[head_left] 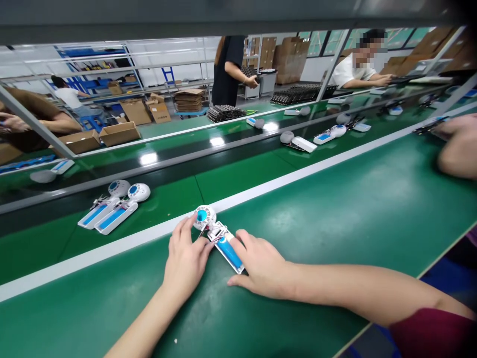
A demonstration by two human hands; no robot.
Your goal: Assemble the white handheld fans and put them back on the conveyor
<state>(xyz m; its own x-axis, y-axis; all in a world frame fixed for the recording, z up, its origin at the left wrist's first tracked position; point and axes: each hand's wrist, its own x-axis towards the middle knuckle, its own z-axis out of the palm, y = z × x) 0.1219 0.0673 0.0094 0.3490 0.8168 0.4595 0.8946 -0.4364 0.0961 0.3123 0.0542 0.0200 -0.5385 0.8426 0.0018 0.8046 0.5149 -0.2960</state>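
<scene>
Basically, we have both hands on one white unit (215, 230), resting on the green mat (316, 214) at the near edge of the white strip (268, 187). Its round head (207, 212) reaches onto the strip; its handle, with a blue insert (230, 254), slants back from the strip toward us.

Our left hand (186, 258), near side of the strip: index fingertip on the round head, thumb and other fingertips bunched at the wires (216, 238). We can't tell whether they're clamped on anything.

Our right hand (261, 266), also near side: fingers spread over the handle, thumb standing apart below its lower end, not closed around it.

Just beyond the strip, left of our unit, we note two similar units (116, 219) side by side, blue inserts up. Farther right beyond it, more units (328, 135) lie scattered. Well beyond the strip: stacked black parts (225, 113), open cartons (119, 133), a person in a black top (226, 74), and another in a white top (346, 73). Near side, far right: someone else's blurred hand (456, 127).
</scene>
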